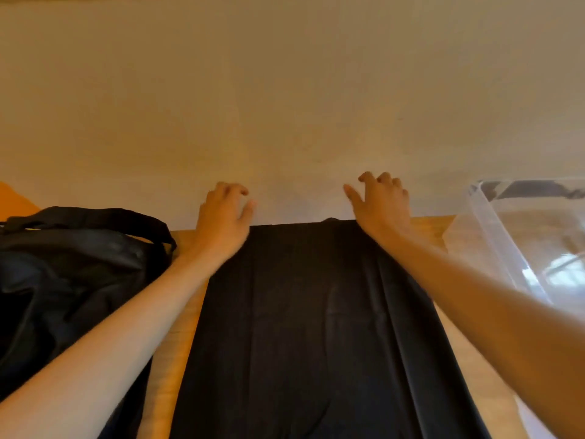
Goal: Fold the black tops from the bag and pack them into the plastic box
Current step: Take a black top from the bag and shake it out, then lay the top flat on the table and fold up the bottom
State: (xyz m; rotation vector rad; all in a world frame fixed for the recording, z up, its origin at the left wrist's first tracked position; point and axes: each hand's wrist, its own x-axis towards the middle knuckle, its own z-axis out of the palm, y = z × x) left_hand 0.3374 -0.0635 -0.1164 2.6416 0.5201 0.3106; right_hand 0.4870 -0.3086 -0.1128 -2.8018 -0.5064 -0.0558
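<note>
One black top [300, 312] flat on table [427, 229], between one black bag [72, 274] left and one clear plastic box [506, 236] right. Left hand [221, 223], right hand [381, 204] over far corners, fingers loosely spread, gripping nothing.

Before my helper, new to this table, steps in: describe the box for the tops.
Start at the wooden table by the wall. At its right end, past the right hand, stands the plastic box: see-through, unlike the black bag opposite.
</note>
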